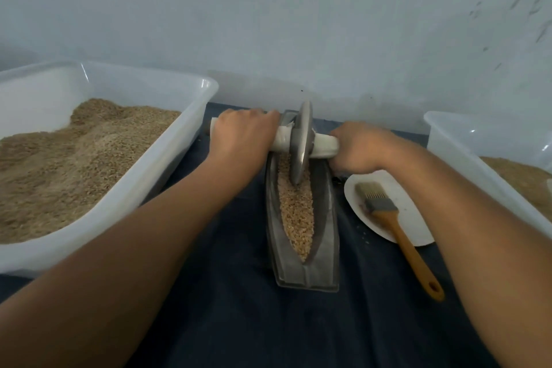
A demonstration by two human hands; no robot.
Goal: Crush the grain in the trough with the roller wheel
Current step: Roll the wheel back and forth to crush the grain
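While I watch from the head view: both hands work the roller wheel point(301, 145).
Left grip point(243, 136): curled round the wheel's left handle.
Right grip point(357, 148): curled round the right handle.
Wheel: upright in the trough's point(324, 218) far end, on the grain point(295, 212).
Counter: brush point(388, 219) on a plate point(415, 218), right.
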